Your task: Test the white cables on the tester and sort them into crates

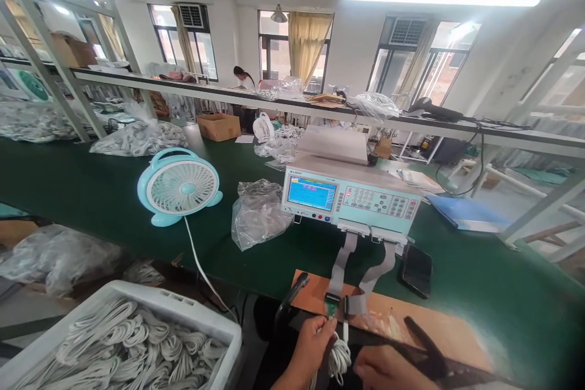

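Observation:
At the bottom centre, my left hand (313,344) pinches a white cable end beside a small green circuit board (331,309), which sits at a black ribbon connector. A coiled white cable (339,358) hangs between my hands, with one end running up to a second black connector (346,306). Just right of the coil, my right hand (379,365) has its fingers curled; whether anything is in them is hidden. Two grey ribbon cables (340,265) lead up to a tester (351,195) with a lit blue screen.
A white crate (183,304) of coiled cables stands at lower left. On the green table (219,256) are a blue fan (183,187), a plastic bag (260,213), a black phone (416,271) and a blue folder (468,213). A person (244,78) sits far back.

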`<state>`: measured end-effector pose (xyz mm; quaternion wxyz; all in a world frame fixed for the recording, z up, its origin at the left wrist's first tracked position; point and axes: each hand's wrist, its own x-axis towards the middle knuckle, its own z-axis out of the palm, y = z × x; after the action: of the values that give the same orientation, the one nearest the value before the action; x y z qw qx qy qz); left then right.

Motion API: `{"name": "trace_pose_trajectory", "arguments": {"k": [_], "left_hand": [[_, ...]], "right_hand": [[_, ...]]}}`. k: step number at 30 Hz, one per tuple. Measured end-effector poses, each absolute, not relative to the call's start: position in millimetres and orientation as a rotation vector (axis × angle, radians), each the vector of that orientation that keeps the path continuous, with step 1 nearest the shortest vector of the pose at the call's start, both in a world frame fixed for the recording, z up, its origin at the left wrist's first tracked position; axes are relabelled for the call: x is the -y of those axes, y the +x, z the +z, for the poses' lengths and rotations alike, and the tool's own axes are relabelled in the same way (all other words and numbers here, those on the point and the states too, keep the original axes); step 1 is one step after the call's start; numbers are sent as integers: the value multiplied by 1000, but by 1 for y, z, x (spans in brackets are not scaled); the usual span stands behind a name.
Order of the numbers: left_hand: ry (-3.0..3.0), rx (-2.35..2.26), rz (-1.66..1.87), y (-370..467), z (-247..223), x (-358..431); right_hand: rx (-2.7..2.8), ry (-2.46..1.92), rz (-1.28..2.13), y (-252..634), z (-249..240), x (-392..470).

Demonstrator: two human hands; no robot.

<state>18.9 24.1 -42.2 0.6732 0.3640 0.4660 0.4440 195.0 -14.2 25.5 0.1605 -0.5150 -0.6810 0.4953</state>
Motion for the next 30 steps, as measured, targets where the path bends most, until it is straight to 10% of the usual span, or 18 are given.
{"name": "trace_pose_trajectory", "arguments": {"k": [12, 30], "left_hand": [[1106, -1140, 1063, 19, -44, -23], [1109, -1114, 1113, 13, -26, 6]], "right_hand": [[693, -1291, 1531, 143, -43, -2], [951, -1348, 1295, 128, -24, 30]]}}
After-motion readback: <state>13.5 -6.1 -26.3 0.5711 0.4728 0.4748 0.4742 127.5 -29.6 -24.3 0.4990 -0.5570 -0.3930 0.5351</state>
